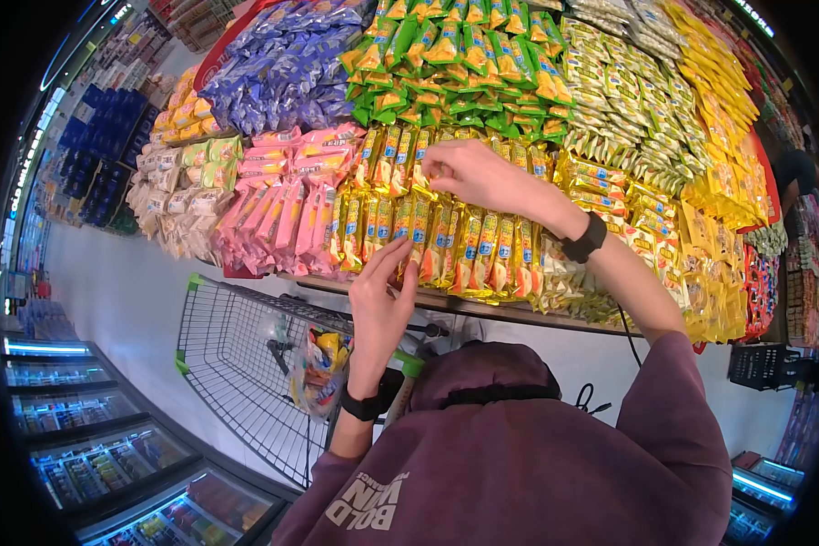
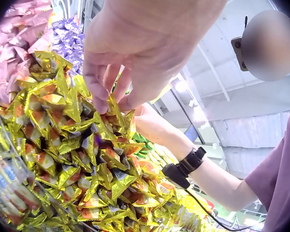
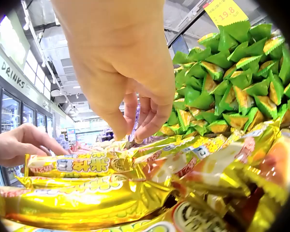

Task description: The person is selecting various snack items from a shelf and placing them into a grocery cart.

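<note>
Gold snack packets (image 1: 469, 241) lie in two rows at the front of the display. My left hand (image 1: 379, 296) is at the front row, its fingertips on the packets; in the left wrist view its thumb and fingers pinch the crimped end of a gold packet (image 2: 117, 112). Farther back, my right hand (image 1: 478, 173) reaches over the rear gold row with bent fingers pointing down. In the right wrist view its fingertips (image 3: 144, 134) come down beside the thumb right at the packets; I cannot tell whether they grip one.
Pink packets (image 1: 287, 214) lie left of the gold ones, with purple packets (image 1: 287, 82) and green packets (image 1: 460, 68) behind. A shopping cart (image 1: 246, 364) stands below the display edge, holding a bag of goods (image 1: 320, 369). A black cable (image 1: 630, 337) hangs by the right arm.
</note>
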The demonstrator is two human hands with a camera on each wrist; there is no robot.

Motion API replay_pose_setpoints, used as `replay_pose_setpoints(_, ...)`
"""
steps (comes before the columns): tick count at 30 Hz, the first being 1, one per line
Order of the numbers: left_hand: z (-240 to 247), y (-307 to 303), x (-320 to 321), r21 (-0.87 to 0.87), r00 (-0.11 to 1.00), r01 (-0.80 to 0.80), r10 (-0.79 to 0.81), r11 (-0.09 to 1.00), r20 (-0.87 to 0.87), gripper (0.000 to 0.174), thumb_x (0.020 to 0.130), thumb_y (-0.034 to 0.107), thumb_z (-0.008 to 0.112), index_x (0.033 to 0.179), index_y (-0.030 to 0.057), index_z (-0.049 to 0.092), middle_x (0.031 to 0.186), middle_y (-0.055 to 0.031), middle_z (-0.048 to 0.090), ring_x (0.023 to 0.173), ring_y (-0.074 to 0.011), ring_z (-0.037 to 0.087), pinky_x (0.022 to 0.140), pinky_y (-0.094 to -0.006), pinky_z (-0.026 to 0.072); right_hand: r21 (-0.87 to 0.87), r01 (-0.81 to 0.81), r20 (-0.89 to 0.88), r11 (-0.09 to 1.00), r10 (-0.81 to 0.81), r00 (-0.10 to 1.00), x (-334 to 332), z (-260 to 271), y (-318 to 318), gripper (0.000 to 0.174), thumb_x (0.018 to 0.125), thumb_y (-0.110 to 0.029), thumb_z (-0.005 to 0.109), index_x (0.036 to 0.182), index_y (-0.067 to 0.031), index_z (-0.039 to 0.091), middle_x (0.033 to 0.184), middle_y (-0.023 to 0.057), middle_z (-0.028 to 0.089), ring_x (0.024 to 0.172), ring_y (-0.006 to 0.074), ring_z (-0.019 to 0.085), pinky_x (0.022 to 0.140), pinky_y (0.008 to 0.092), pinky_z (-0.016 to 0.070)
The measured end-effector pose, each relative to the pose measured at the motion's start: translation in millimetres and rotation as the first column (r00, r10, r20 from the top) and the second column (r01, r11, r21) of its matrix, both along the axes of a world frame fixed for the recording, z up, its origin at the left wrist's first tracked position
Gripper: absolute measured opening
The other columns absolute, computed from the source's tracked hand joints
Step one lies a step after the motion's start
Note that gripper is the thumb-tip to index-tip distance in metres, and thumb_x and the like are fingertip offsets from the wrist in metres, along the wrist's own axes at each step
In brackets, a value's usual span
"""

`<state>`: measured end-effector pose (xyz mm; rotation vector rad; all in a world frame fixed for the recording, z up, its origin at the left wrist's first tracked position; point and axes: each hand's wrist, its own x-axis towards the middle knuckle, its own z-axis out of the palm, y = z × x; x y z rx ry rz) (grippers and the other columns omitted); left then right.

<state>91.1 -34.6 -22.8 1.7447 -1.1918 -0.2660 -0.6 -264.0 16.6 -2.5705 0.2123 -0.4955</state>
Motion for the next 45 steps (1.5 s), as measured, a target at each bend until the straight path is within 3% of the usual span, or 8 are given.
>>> replay_pose_setpoints(8, 4.9, -4.3, -2.2, -0.01, 1.0, 0.019, -0.019, 1.0, 0.009, 0.031, 0.088, 0.006, 0.067, 0.118, 0.0017, 0.067, 0.119, -0.0136, 0.068, 0.063, -0.0111, 0.057, 0.055, -0.024, 0.0455, 0.098, 0.058, -0.257, 0.994, -0.031, 0.966, -13.9, -8.0, -1.7, 0.021, 0.086, -0.021, 0.071, 0.082, -0.0013, 0.066, 0.063, 0.0075, 0.064, 0.058, 0.0205, 0.062, 0.056, 0.0334, 0.0474)
replay_pose_setpoints(13, -1.2, -6.7, 0.0, -0.012, 0.998, 0.026, -0.026, 1.0, 0.059, 0.031, 0.089, 0.007, 0.068, 0.119, 0.0014, 0.066, 0.12, -0.0141, 0.068, 0.064, -0.0094, 0.056, 0.056, -0.0228, 0.046, 0.103, 0.115, -0.38, 0.988, -0.068, 0.922, -7.7, 2.3, 6.4, 0.033, 0.081, -0.033, 0.074, 0.077, -0.0011, 0.066, 0.065, 0.0114, 0.064, 0.062, 0.0262, 0.064, 0.059, 0.0373, 0.0489)
replay_pose_setpoints(20, -0.1, -3.2, -5.1, 0.031, 0.971, 0.005, 0.002, 1.0, -0.238, 0.032, 0.091, 0.0, 0.064, 0.123, 0.0012, 0.065, 0.109, -0.0104, 0.071, 0.068, -0.0025, 0.056, 0.058, -0.0203, 0.0499, 0.18, 0.082, -0.339, 0.98, -0.016, 0.941, -8.8, -0.9, 3.9, 0.032, 0.077, -0.033, 0.077, 0.083, -0.0026, 0.066, 0.076, 0.0122, 0.068, 0.07, 0.0295, 0.065, 0.064, 0.039, 0.0507)
replay_pose_setpoints(25, -0.2, 5.6, -7.9, -0.002, 0.941, -0.078, 0.073, 0.997, -0.331, 0.032, 0.091, -0.002, 0.063, 0.123, 0.001, 0.066, 0.081, -0.0115, 0.072, 0.068, -0.0091, 0.067, 0.06, -0.0251, 0.0537, 0.052, -0.243, -0.151, 0.969, 0.248, 0.957, -13.0, 7.0, 2.3, 0.017, 0.079, -0.01, 0.074, 0.092, -0.0039, 0.066, 0.092, 0.0082, 0.067, 0.091, 0.0261, 0.061, 0.075, 0.0358, 0.0498)
replay_pose_setpoints(29, 3.9, 13.5, -9.5, -0.031, 0.965, -0.113, 0.103, 0.993, -0.24, 0.031, 0.091, -0.003, 0.062, 0.121, 0.0006, 0.067, 0.089, -0.0093, 0.072, 0.079, -0.0069, 0.066, 0.069, -0.0243, 0.0542, 0.071, -0.405, -0.148, 0.912, 0.411, 0.9, -10.9, -1.5, 7.5, 0.021, 0.077, 0.0, 0.069, 0.097, -0.0039, 0.067, 0.094, 0.0063, 0.066, 0.101, 0.0269, 0.057, 0.079, 0.0382, 0.0499)
replay_pose_setpoints(31, 3.3, 15.5, -10.7, -0.024, 0.955, -0.122, 0.111, 0.992, -0.274, 0.03, 0.092, -0.002, 0.062, 0.122, 0.0006, 0.067, 0.095, -0.0058, 0.071, 0.086, -0.0064, 0.063, 0.08, -0.0228, 0.0526, -0.004, -0.378, -0.225, 0.926, 0.367, 0.902, -10.2, -0.8, 13.5, 0.024, 0.075, 0.002, 0.07, 0.097, -0.0047, 0.068, 0.092, 0.0083, 0.065, 0.099, 0.0282, 0.058, 0.078, 0.0406, 0.0495)
replay_pose_setpoints(37, 2.6, 16.1, -10.1, -0.026, 0.956, -0.096, 0.085, 0.995, -0.279, 0.03, 0.091, -0.006, 0.059, 0.12, -0.0032, 0.066, 0.094, -0.0102, 0.073, 0.077, -0.0088, 0.067, 0.068, -0.0247, 0.0575, -0.22, -0.446, -0.217, 0.868, 0.402, 0.89, -10.3, 2.9, 24.6, 0.022, 0.073, 0.003, 0.065, 0.094, -0.0052, 0.066, 0.09, 0.0096, 0.062, 0.096, 0.0273, 0.057, 0.075, 0.04, 0.0492)
replay_pose_setpoints(45, -3.6, 14.8, -9.3, -0.069, 0.946, -0.112, 0.085, 0.991, -0.314, 0.029, 0.092, -0.007, 0.059, 0.12, -0.0028, 0.066, 0.097, -0.011, 0.073, 0.076, -0.0088, 0.067, 0.068, -0.0253, 0.0583, -0.478, -0.408, -0.105, 0.778, 0.411, 0.906, -19.6, 7.2, 24.7, 0.02, 0.077, -0.004, 0.063, 0.097, -0.0062, 0.062, 0.096, 0.0057, 0.058, 0.1, 0.0251, 0.055, 0.081, 0.0379, 0.0494)
